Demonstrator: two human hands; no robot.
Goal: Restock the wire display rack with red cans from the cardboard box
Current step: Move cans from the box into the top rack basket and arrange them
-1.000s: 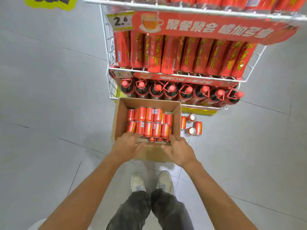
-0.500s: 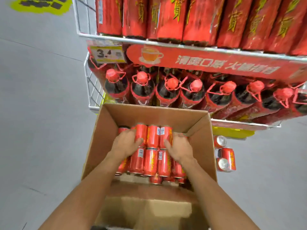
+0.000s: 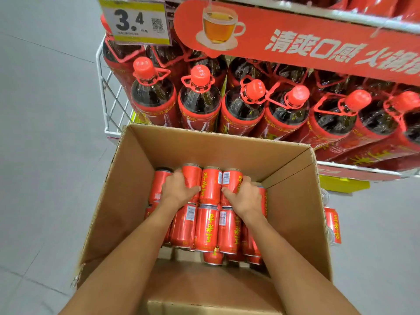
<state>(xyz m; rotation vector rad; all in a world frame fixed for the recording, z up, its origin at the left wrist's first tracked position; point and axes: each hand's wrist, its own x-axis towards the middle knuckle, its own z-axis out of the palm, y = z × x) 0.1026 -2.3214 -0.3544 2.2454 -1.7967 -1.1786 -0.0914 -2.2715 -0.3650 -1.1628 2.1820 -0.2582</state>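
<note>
An open cardboard box point(image 3: 127, 192) stands on the floor in front of the white wire display rack point(image 3: 106, 103). Several red cans point(image 3: 207, 226) lie on their sides inside it in two rows. My left hand point(image 3: 176, 189) curls over a can in the far row at the left. My right hand point(image 3: 246, 195) grips a can in the far row at the right. One can point(image 3: 211, 185) lies untouched between my two hands.
The rack's bottom shelf holds several large dark bottles point(image 3: 200, 103) with red caps, under a red banner point(image 3: 318, 42) and a price tag point(image 3: 136, 21). A few loose cans point(image 3: 333, 226) lie on the grey floor right of the box.
My head has dropped closer to the box. Both hands went from the box's near edge into it and now close on cans in the far row.
</note>
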